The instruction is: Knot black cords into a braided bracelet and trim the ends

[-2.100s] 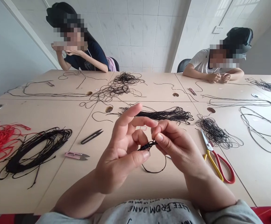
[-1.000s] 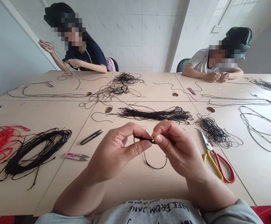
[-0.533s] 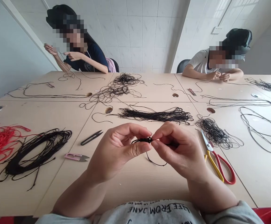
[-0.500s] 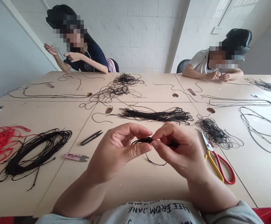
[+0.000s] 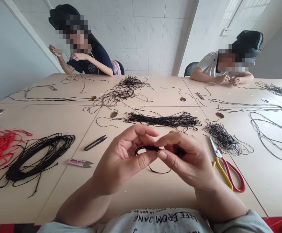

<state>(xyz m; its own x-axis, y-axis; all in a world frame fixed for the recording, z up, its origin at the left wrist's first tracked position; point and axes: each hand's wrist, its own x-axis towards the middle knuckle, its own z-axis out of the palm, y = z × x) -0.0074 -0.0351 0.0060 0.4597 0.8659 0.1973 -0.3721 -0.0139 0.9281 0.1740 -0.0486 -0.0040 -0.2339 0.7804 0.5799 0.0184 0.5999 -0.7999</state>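
Observation:
Between my two hands, above the middle of the table, is a black braided cord (image 5: 153, 148) with a thicker knotted part. My left hand (image 5: 128, 153) pinches it between thumb and fingers, and a loop of the cord curves back into that palm. The thumb and forefinger of my right hand (image 5: 183, 157) close on the other end of the knotted part, their tips almost touching my left thumb. A thin loop of the same cord hangs below my fingers. Part of the cord is hidden inside both hands.
Behind my hands lies a black cord bundle (image 5: 161, 119). Scissors with red and yellow handles (image 5: 228, 171) lie right. At left are pink thread snips (image 5: 80, 162), black snips (image 5: 95, 143), a black cord coil (image 5: 39, 158) and red cords (image 5: 0, 149). Two people sit across the table.
My right fingers have shifted slightly along the knotted part, and more of the cord loop shows by my left palm. The left co-worker's hands have moved a little.

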